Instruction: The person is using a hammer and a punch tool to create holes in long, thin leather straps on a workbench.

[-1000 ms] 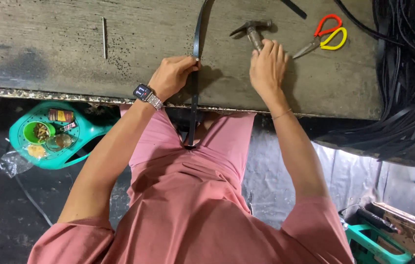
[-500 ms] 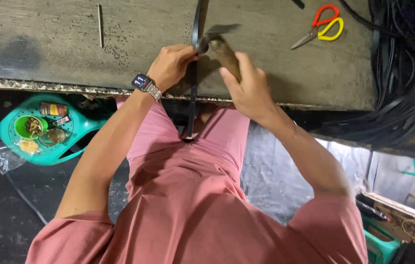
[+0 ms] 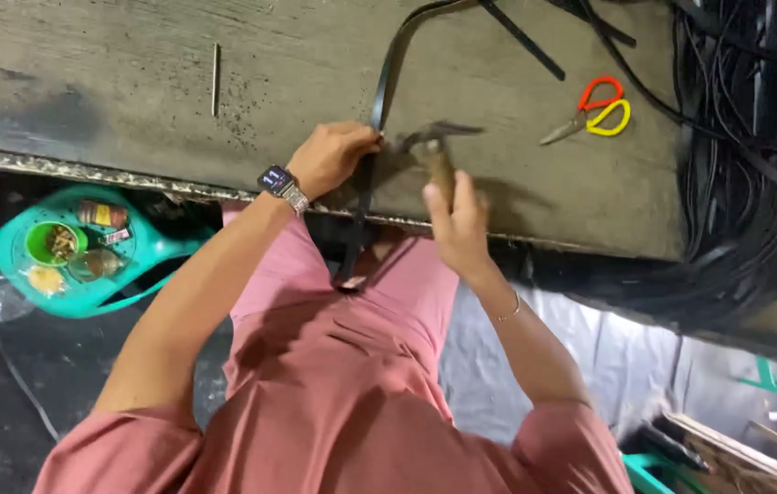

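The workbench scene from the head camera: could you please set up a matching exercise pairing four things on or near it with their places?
Things:
1. hammer
2. black strap
3. scissors
4. teal tray

Places:
A. pinned to the bench by the left hand
B. on the floor below the bench edge
C. lying alone at the bench's right
D. held in the right hand

Pairs: 1-D, 2-A, 3-C, 4-B

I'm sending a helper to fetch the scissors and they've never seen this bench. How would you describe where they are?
Start at the long grey workbench and look to its far right, beside the heap of black straps. The scissors lie flat there, apart from both hands. They alone are brightly coloured: one handle loop red, the other yellow.
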